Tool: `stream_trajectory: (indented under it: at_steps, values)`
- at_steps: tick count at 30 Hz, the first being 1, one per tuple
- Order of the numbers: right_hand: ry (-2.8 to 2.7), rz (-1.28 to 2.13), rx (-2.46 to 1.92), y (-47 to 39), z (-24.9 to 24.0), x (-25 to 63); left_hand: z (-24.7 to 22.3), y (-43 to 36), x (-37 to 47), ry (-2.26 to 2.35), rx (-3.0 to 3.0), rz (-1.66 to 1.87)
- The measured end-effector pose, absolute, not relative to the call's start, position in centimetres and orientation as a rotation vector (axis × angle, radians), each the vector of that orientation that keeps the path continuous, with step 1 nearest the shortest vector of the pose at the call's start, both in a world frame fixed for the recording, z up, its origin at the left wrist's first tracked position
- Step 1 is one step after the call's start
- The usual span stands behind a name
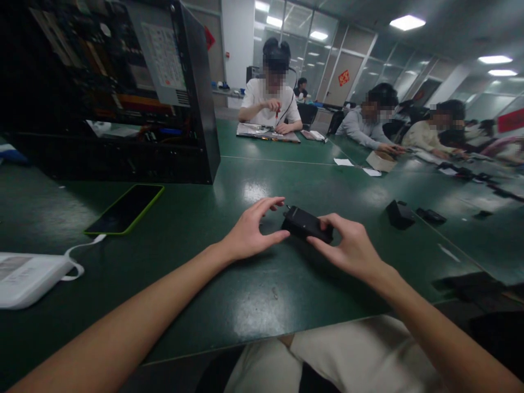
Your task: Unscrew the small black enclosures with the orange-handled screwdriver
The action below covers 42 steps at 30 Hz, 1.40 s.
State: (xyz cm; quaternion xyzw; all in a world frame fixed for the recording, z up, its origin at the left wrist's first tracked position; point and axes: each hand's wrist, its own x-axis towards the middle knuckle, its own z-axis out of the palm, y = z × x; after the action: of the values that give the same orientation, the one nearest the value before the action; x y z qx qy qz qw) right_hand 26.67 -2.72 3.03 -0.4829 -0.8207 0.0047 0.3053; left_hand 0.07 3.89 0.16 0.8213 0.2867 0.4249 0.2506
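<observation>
A small black box-shaped device (305, 222) with a short metal stub at its left end is held just over the green table (262, 289). My right hand (347, 243) grips its right end between thumb and fingers. Close to the stub end, my left hand (257, 229) has its thumb and fingers spread apart, with a gap between them and the device. What the device is exactly, I cannot make out.
An opened computer case (200, 98) stands at the left. In front of it lie a phone (126, 210) with a green edge, a white cable (82, 246) and a white power bank (33, 278). Black blocks (400, 214) lie to the right. Several people sit across the table.
</observation>
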Motion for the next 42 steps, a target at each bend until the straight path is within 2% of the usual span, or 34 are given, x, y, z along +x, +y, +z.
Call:
stream_trajectory:
  at_steps: [4,7,11,16,21,26,31,36,42]
  values:
    - [-2.307,0.049,-1.209,-2.2,0.6,23.3,0.2,4.7,-1.0,0.734,2.281,0.806]
    - [-2.351,0.023,-1.198,-1.3,0.6,24.4,0.4,5.1,-1.6,0.677,2.302,0.673]
    - [-2.152,-0.358,-1.590,1.5,2.4,31.7,0.9,4.8,-1.6,0.661,2.340,0.682]
    - [-1.825,-0.580,-2.026,2.8,3.1,43.6,1.1,4.4,-1.5,0.655,2.351,0.688]
    - [-1.664,-0.458,-2.265,1.6,2.5,51.9,0.5,4.4,-1.3,0.617,2.351,0.679]
    - [-1.644,-0.391,-2.294,-0.4,2.5,56.1,0.6,4.3,-1.4,0.579,2.360,0.682]
    - [-1.735,-0.580,-2.206,0.0,3.5,50.6,0.9,3.5,-1.1,0.596,2.400,0.659]
    - [-2.339,0.093,-1.779,2.1,4.8,36.5,1.2,2.1,0.0,0.764,2.427,0.617]
    - [-2.628,0.140,-1.694,1.6,4.9,27.4,1.4,0.9,0.8,0.847,2.398,0.661]
